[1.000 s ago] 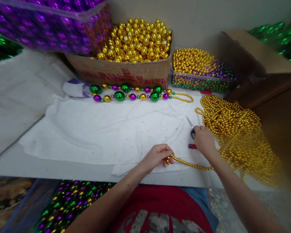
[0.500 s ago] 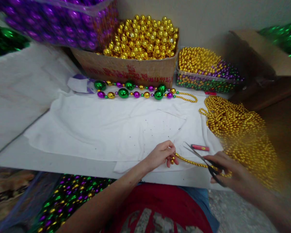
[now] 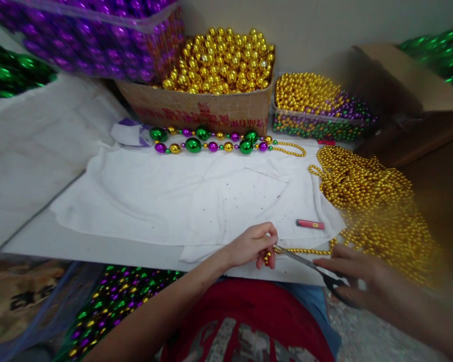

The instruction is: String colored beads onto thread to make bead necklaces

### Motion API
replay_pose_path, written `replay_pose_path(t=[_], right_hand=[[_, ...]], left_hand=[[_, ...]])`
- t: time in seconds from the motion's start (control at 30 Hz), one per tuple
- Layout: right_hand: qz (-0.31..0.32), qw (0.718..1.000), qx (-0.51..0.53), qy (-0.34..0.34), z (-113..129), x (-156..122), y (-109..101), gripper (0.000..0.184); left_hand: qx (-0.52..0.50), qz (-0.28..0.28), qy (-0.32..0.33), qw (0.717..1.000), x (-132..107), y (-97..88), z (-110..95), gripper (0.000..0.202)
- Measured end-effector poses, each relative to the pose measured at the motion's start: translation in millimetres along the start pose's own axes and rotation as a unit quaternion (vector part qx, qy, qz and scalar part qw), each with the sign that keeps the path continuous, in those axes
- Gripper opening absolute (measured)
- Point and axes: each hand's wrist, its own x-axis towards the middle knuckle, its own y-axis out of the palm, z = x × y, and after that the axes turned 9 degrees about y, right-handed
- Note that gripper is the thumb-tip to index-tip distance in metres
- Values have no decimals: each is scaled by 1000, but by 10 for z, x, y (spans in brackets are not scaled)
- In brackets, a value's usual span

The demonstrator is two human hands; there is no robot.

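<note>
Well, at far left I see a rumpled white cloth covering the table. A finished necklace of big green, purple and gold balls lies along its far edge, in front of a cardboard box of gold balls. At the near edge the left hand pinches its fingers tight on the end of a thin strand of small gold beads. Steel scissors with black handles point their tips at the strand just beside those fingers. A small red lighter lies just beyond. The right hand, blurred, grips the scissor handles. The strand runs right into a big heap of gold bead strands.
</note>
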Motion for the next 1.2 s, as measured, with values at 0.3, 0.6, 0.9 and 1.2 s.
replay_pose_path(t=[0.3, 0.6, 0.9, 1.2], right_hand=[[66, 987, 138, -50, -71, 63, 1, 35], [149, 964, 213, -62, -120, 143, 85, 38], [149, 947, 282, -32, -304, 161, 337, 37], [171, 870, 457, 74, -325, 227, 445, 36]], left_hand=[[-91, 144, -57, 984, -41, -62, -72, 26], [-172, 254, -147, 940, -4, -71, -46, 28], [-194, 224, -174, 939, 70, -99, 48, 27], [-219, 153, -132, 955, 67, -46, 59, 26]])
